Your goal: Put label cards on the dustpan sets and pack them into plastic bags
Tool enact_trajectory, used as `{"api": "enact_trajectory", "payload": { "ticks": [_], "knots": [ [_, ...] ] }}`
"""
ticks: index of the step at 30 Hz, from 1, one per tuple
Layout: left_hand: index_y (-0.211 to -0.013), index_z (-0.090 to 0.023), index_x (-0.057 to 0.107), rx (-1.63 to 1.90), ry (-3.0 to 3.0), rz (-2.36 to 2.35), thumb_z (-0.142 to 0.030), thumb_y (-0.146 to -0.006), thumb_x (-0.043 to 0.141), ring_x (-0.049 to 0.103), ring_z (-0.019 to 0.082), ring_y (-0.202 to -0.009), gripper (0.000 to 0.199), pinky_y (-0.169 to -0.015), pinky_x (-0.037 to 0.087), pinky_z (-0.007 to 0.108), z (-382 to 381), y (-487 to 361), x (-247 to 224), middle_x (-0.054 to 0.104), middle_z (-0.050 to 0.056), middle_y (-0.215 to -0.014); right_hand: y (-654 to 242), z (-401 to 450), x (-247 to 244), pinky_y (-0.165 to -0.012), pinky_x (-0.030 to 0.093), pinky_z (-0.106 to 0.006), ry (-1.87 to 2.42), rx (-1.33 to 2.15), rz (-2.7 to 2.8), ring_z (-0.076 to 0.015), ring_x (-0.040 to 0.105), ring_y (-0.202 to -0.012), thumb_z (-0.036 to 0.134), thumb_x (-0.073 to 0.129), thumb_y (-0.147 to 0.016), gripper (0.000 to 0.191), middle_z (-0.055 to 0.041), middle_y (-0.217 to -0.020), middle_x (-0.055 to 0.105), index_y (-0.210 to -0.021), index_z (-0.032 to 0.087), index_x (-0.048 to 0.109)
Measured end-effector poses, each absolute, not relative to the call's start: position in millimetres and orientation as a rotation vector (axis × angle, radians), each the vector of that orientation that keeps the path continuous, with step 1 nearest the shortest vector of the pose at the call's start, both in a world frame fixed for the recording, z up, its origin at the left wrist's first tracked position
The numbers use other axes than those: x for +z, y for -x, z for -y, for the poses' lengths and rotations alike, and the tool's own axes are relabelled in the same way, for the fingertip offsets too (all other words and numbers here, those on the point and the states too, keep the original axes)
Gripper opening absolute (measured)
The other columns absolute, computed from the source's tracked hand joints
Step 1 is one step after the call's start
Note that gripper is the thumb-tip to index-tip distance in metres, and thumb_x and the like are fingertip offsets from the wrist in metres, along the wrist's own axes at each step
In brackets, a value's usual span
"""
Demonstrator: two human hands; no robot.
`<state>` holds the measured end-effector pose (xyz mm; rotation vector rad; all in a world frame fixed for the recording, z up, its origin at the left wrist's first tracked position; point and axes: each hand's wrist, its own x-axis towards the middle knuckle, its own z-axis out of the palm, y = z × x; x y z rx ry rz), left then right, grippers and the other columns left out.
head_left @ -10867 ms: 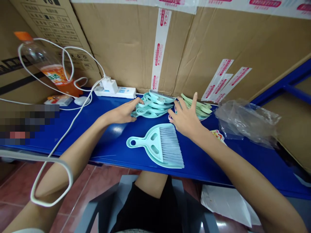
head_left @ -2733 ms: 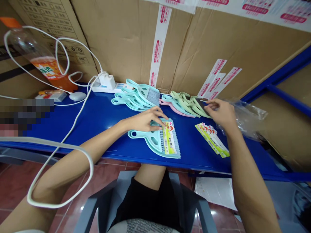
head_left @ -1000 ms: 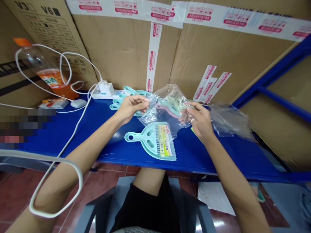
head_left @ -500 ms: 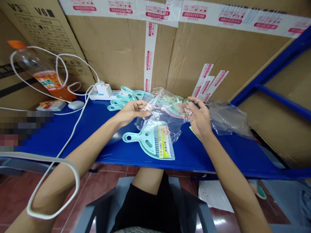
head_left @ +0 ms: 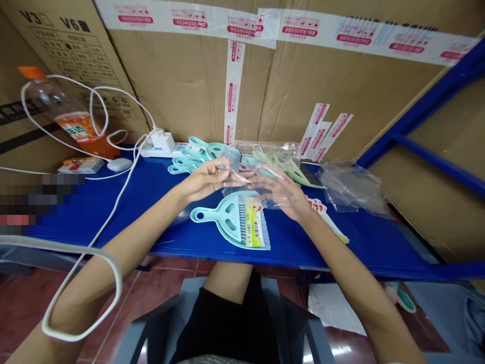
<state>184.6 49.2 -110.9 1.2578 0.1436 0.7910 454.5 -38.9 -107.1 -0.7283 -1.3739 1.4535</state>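
A clear plastic bag [head_left: 240,188] is stretched between my two hands above the table. My left hand [head_left: 210,178] pinches its left side between thumb and fingers. On the other side, my right hand [head_left: 282,191] grips the bag, its fingers reaching toward the left hand and partly seen through the plastic. Just below them lies a mint-green dustpan [head_left: 223,218] with a small brush [head_left: 242,222] set in it. A yellow-green printed label card [head_left: 254,225] lies across the brush bristles.
More mint-green dustpans [head_left: 206,149] lie behind my left hand, and pale green ones [head_left: 291,169] behind the right. Clear bags [head_left: 352,184] and label cards [head_left: 328,217] lie on the right. An orange drink bottle [head_left: 78,124], power strip [head_left: 178,149] and white cable [head_left: 131,174] occupy the left.
My right hand has moved left, close to my left hand, and the bag between them has drawn together. The label cards and pale green dustpans on the right now show more. The mint dustpan stays put.
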Motion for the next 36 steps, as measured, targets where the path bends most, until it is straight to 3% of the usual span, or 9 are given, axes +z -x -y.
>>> {"api": "enact_trajectory", "payload": {
  "ticks": [3, 7, 9, 13, 17, 23, 26, 31, 36],
  "knots": [
    [-0.100, -0.020, 0.070, 0.771, -1.240, -0.136, -0.030, -0.094, 0.091, 0.075, 0.035, -0.137, 0.024, -0.130, 0.047, 0.064, -46, -185, -108, 0.087, 0.014, -0.116, -453, 40, -104, -0.106, 0.065, -0.053, 0.720, 1.458, 1.353, -0.0321, 0.068, -0.141, 0.064, 0.061, -0.106, 0.057, -0.0096, -0.145, 0.076, -0.155, 0.034, 0.058],
    [-0.098, -0.021, 0.070, 0.887, -1.249, -0.163, -0.033, -0.093, 0.092, 0.067, 0.034, -0.148, 0.025, -0.130, 0.048, 0.059, -43, -187, -102, 0.086, 0.013, -0.119, -462, 40, -92, -0.099, 0.067, -0.055, 0.799, 1.311, 1.307, -0.0346, 0.073, -0.134, 0.087, 0.042, -0.103, 0.075, -0.0116, -0.144, 0.075, -0.154, 0.033, 0.056],
    [-0.096, -0.022, 0.069, 0.928, -1.265, -0.192, -0.035, -0.093, 0.093, 0.067, 0.033, -0.148, 0.027, -0.129, 0.049, 0.057, -43, -188, -101, 0.086, 0.012, -0.118, -468, 39, -89, -0.094, 0.069, -0.053, 0.856, 1.179, 1.302, -0.0343, 0.077, -0.127, 0.086, 0.053, -0.099, 0.075, -0.0108, -0.141, 0.076, -0.153, 0.035, 0.054],
    [-0.096, -0.023, 0.070, 0.923, -1.302, -0.242, -0.039, -0.090, 0.095, 0.070, 0.033, -0.144, 0.030, -0.123, 0.055, 0.056, -43, -188, -103, 0.085, 0.012, -0.120, -470, 37, -93, -0.077, 0.071, -0.042, 0.927, 1.021, 1.311, -0.0293, 0.082, -0.108, 0.060, 0.090, -0.084, 0.062, -0.0066, -0.138, 0.076, -0.133, 0.035, 0.059],
    [-0.097, -0.023, 0.074, 0.879, -1.343, -0.224, -0.046, -0.090, 0.094, 0.076, 0.035, -0.134, 0.031, -0.115, 0.061, 0.057, -42, -187, -105, 0.086, 0.013, -0.115, -465, 36, -99, -0.065, 0.070, -0.033, 0.916, 0.989, 1.329, -0.0233, 0.083, -0.095, 0.055, 0.093, -0.086, 0.042, -0.0055, -0.131, 0.078, -0.106, 0.029, 0.066],
    [-0.091, -0.020, 0.082, 1.072, -1.394, -0.330, -0.038, -0.089, 0.089, 0.085, 0.028, -0.095, 0.020, -0.094, 0.069, 0.045, -41, -191, -102, 0.086, 0.010, -0.090, -467, 30, -106, -0.069, 0.072, -0.030, 1.028, 0.902, 1.244, -0.0199, 0.081, -0.089, 0.065, 0.096, -0.079, 0.049, -0.0050, -0.108, 0.081, -0.092, 0.022, 0.075],
    [-0.094, -0.021, 0.089, 1.139, -1.466, -0.311, -0.027, -0.083, 0.081, 0.085, 0.030, -0.098, 0.014, -0.101, 0.067, 0.048, -42, -187, -100, 0.087, 0.010, -0.095, -471, 26, -108, -0.067, 0.072, -0.030, 1.018, 0.958, 1.181, -0.0199, 0.082, -0.084, 0.066, 0.096, -0.078, 0.051, -0.0042, -0.107, 0.081, -0.092, 0.023, 0.074],
    [-0.105, -0.030, 0.092, 1.219, -1.914, -0.419, -0.023, -0.081, 0.088, 0.076, 0.034, -0.128, 0.025, -0.121, 0.055, 0.053, -36, -182, -94, 0.086, 0.008, -0.121, -472, 23, -109, -0.057, 0.067, -0.026, 1.007, 1.205, 1.161, -0.0195, 0.081, -0.072, 0.065, 0.092, -0.083, 0.049, -0.0074, -0.100, 0.083, -0.093, 0.022, 0.070],
    [-0.088, -0.031, 0.091, 1.485, -2.026, -0.515, -0.046, -0.092, 0.090, 0.078, 0.028, -0.097, 0.016, -0.102, 0.061, 0.046, -33, -180, -82, 0.086, 0.006, -0.097, -464, 24, -117, -0.048, 0.059, -0.025, 1.032, 1.366, 1.250, -0.0188, 0.077, -0.064, 0.079, 0.079, -0.087, 0.063, -0.0142, -0.092, 0.084, -0.094, 0.016, 0.077]
  ]
}}
